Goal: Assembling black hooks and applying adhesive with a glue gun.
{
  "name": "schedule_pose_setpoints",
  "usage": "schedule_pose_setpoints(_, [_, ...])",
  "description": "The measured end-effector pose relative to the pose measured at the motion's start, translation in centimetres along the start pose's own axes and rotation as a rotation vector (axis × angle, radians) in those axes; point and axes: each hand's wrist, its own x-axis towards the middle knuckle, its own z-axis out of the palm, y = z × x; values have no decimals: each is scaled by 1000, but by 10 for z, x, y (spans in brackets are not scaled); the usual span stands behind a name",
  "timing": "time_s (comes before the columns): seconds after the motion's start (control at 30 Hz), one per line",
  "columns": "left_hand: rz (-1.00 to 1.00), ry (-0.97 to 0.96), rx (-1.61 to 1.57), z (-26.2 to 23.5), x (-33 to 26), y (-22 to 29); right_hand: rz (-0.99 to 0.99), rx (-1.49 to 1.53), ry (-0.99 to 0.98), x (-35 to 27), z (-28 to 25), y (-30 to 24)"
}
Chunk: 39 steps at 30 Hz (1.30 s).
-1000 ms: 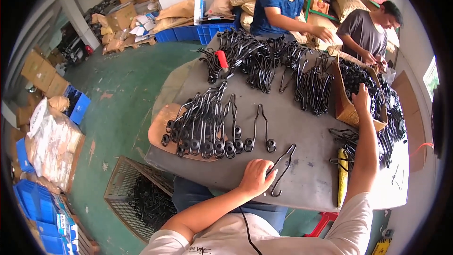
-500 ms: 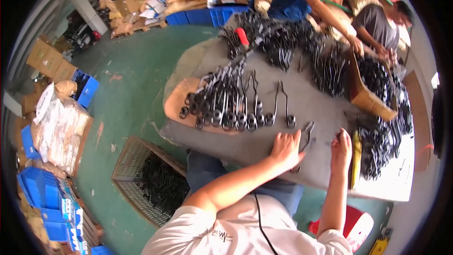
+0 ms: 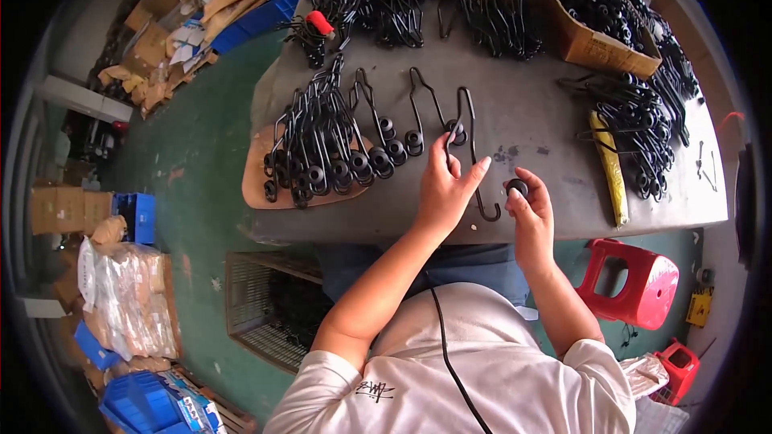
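My left hand (image 3: 447, 193) is closed on a bent black metal rod (image 3: 475, 149), thumb against its long leg. The rod has a narrow bend at its far end and a small hook at its near end, by the table's front edge. To its right, my right hand (image 3: 532, 217) pinches a black rubber ring (image 3: 517, 187) between thumb and fingertips, apart from the rod. Left of my hands, several bent rods with black rings on their ends (image 3: 338, 169) lie in a cluster, partly over a tan board (image 3: 259, 177). One ringed rod (image 3: 426, 100) lies just beyond my left hand.
A cardboard box (image 3: 595, 52) of black rings stands at the far right. Near it lie a rod pile (image 3: 639, 128) and a yellow packet (image 3: 609, 169). More rods and a red object (image 3: 320, 23) are farther back. A crate (image 3: 249, 305) and red stool (image 3: 651, 285) stand below the table.
The view has shifted, bringing the table's near side closer. My right hand has moved toward my left, and the ring in it now shows plainly. My left hand now grips the rod.
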Motion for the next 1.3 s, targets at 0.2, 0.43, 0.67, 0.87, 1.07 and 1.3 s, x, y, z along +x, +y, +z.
schedule_pose_setpoints(0.2, [-74, 33, -191, -9, -1, 1, -261, -269, -4, -4, 35, 12])
schedule_pose_setpoints(0.43, [-79, 24, -329, -5, -3, -10, -413, -416, 1, -1, 46, 22])
schedule_pose_setpoints(0.67, [-164, 36, -375, -3, -2, -12, -425, -479, 12, 2, 43, 22])
schedule_pose_setpoints(0.87, [-230, 17, -399, 1, -4, -12, -333, -340, 61, 0, 44, 27])
schedule_pose_setpoints(1.07, [-242, 50, -286, 2, -1, 0, -75, -221, 35, 6, 34, 19])
schedule_pose_setpoints(1.3, [-247, 22, -89, 0, -5, -10, -514, -773, -89, 5, 20, 14])
